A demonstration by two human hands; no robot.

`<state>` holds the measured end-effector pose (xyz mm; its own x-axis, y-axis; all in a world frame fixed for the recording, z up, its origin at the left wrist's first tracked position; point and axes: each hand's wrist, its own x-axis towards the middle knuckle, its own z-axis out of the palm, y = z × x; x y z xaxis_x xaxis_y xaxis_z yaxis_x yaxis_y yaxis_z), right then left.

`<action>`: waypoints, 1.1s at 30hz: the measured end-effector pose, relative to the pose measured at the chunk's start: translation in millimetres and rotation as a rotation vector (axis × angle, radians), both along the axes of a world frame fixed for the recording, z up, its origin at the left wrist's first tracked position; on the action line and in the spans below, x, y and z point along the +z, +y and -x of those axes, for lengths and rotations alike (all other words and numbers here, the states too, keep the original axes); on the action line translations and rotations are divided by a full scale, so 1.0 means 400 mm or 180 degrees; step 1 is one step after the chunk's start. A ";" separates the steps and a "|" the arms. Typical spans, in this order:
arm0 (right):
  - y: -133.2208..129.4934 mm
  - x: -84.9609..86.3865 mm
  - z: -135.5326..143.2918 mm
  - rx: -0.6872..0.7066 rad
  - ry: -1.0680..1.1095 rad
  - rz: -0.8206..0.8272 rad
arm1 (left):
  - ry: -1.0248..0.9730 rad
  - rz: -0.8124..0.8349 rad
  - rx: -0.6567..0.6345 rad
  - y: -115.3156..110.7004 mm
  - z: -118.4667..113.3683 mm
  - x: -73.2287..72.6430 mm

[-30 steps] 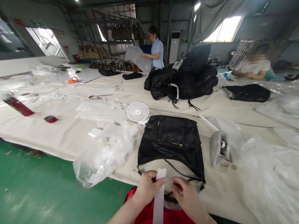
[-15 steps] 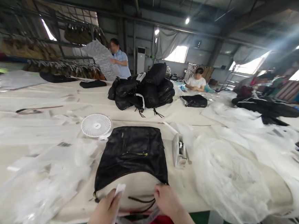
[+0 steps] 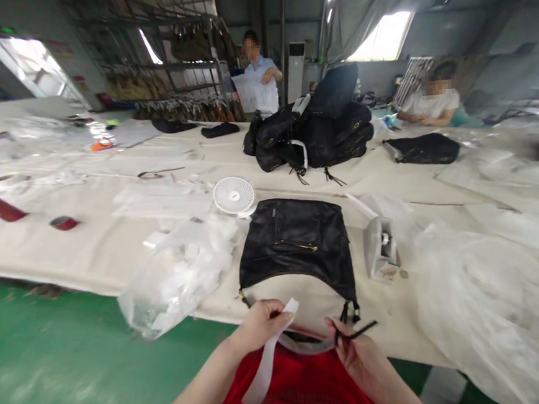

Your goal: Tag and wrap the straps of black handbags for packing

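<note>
A black bag (image 3: pixel 295 237) lies flat on the cloth-covered table (image 3: pixel 91 253), its curved opening facing me. My left hand (image 3: pixel 266 322) pinches a white strip (image 3: pixel 266 370) that hangs down over my red clothing. My right hand (image 3: pixel 350 345) is closed on a thin black cord (image 3: pixel 361 332) at the table's front edge. Between both hands runs the bag's strap (image 3: pixel 306 347), wrapped in pale material. A tape dispenser (image 3: pixel 381 249) stands right of the bag, and a small white fan (image 3: pixel 234 195) is at its upper left.
Black bags (image 3: pixel 314 127) are heaped farther back. Clear plastic lies left (image 3: pixel 177 271) and right (image 3: pixel 496 296) of the bag. A red tape roll (image 3: pixel 63 223) rests on the left. Two people, one standing (image 3: pixel 262 78) and one lower at right (image 3: pixel 432 102), are across the table.
The view has swung left, so things appear farther right. My right hand now holds the black cord, which lay loose by the bag's opening before. My left hand keeps the white strip.
</note>
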<state>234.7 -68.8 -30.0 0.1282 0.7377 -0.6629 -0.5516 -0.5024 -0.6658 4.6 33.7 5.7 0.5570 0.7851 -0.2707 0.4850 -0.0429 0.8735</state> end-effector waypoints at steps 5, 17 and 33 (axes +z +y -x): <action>0.002 0.028 0.007 0.0716 -0.0212 -0.0242 | -0.0411 0.0141 -0.0138 -0.008 0.011 0.010; 0.045 0.008 0.013 -0.0060 -0.0157 -0.0553 | 0.0086 -0.0819 -0.0952 0.020 0.059 0.022; 0.047 -0.016 0.053 0.0273 -0.0475 -0.0430 | -0.0010 -0.0330 -0.0679 -0.013 -0.049 -0.010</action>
<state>213.4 -49.9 -36.6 0.1503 0.8309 -0.5358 -0.4010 -0.4441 -0.8012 24.2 28.7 1.7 0.7140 0.6731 -0.1928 0.4527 -0.2337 0.8605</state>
